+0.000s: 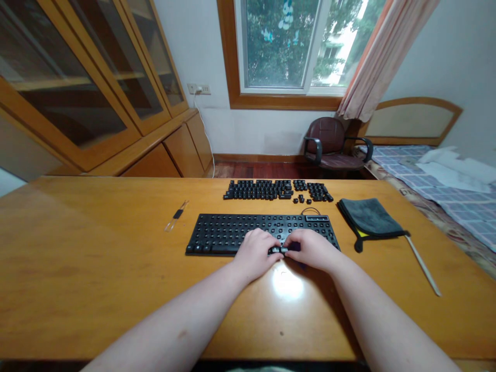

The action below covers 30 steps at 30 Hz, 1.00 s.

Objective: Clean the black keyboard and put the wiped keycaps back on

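A black keyboard frame with its keycaps off lies on the wooden table. Both my hands meet at its near edge. My left hand is closed, and its fingertips pinch a small dark piece with a pale end. My right hand is closed too and grips the other end of that same piece. What the piece is, I cannot make out. Beyond the keyboard, several loose black keycaps are laid out in rows.
A folded dark grey cloth lies right of the keyboard, with a thin pale stick beside it. A small clear tool lies to the left. Past the table stand a wooden cabinet, a chair and a bed.
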Available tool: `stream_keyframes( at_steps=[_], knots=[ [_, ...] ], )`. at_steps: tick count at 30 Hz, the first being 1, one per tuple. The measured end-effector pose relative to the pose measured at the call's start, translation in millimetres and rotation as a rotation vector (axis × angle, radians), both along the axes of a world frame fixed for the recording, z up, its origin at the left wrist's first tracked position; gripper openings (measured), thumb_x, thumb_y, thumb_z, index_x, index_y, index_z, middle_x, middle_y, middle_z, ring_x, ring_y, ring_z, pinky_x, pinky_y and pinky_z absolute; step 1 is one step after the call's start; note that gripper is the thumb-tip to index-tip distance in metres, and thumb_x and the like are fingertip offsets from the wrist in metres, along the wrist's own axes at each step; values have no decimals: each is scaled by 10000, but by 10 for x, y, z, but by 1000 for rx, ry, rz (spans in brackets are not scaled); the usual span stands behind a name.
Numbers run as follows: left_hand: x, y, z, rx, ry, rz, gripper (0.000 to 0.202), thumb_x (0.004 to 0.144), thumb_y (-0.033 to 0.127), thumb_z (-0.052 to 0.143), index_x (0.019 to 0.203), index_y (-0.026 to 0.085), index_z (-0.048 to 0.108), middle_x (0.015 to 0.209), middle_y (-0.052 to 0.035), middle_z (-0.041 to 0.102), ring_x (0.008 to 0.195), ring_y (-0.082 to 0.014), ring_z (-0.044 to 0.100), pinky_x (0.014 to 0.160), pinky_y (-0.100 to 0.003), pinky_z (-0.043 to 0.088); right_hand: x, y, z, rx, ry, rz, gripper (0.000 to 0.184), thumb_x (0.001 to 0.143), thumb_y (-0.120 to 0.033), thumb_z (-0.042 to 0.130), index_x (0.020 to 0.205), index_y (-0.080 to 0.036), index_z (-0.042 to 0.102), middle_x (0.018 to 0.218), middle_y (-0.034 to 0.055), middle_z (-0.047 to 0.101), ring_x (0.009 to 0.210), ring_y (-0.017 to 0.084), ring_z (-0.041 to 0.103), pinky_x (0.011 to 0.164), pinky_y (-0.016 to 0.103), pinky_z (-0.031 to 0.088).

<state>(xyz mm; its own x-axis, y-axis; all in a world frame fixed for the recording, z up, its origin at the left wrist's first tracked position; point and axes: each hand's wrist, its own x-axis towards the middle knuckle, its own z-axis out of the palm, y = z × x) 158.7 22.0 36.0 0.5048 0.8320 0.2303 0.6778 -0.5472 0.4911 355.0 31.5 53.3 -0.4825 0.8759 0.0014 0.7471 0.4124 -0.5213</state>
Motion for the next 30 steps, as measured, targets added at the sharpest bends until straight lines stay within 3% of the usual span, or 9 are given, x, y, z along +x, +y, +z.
stream_keyframes(
  at_steps=[5,12,23,30],
  knots=[
    [15,-14,-17,-1,-45,1,180,731,349,655,887,260,664,878,-19,645,900,-214,517,820,-393,387,-38,-17,-19,24,49,23,69,672,-218,644,741,-222,646,784,10,627,753,162,577,682,261,423],
    [35,4,-82,60,-81,64,137,659,296,707,793,281,686,1088,-25,588,1192,-285,384,1031,-525,240,-49,3,-59,-18,111,13,92,619,-140,643,679,-204,616,793,8,593,750,153,567,703,258,425],
    [42,2,-89,32,-60,54,151,660,241,690,805,280,670,1128,-17,569,1202,-271,398,1070,-567,176,-38,29,-122,-6,83,16,74,625,-151,651,661,-207,616,790,7,595,742,153,569,688,256,421],
    [29,-9,-83,50,-43,34,156,694,281,664,848,281,640,1106,-13,577,1176,-253,417,1074,-554,179,-41,17,-36,-5,97,40,68,651,-177,644,705,-211,622,798,12,608,754,161,572,714,277,431]
  ],
)
